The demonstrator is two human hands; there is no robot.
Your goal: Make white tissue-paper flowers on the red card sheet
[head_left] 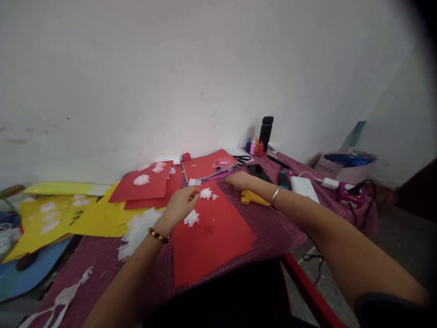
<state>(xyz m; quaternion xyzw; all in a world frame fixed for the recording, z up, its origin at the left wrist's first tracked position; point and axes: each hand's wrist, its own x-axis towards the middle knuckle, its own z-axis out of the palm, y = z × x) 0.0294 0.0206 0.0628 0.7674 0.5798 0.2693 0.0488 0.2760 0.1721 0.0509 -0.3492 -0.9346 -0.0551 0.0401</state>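
Note:
A red sheet (211,241) lies in front of me with two clusters of white paper bits, one near its top (205,193) and one at its left side (191,218). Just left of the upper cluster is my left hand (180,205), its fingers pinched together; whatever they hold is too small to name. Beyond the sheet's upper right edge, my right hand (239,180) rests low over the cloth with its fingers curled down, their tips hidden. A yellow tool (254,198) lies under my right wrist. White torn paper (139,232) is heaped beside my left wrist.
More red sheets (126,190) with white clusters lie at the left, over yellow sheets (99,218). Behind are black scissors (243,159), small paint bottles (253,148) and a black flask (266,132). A phone (258,172), a white power bank (303,188) and a purple socket box (351,195) are at the right.

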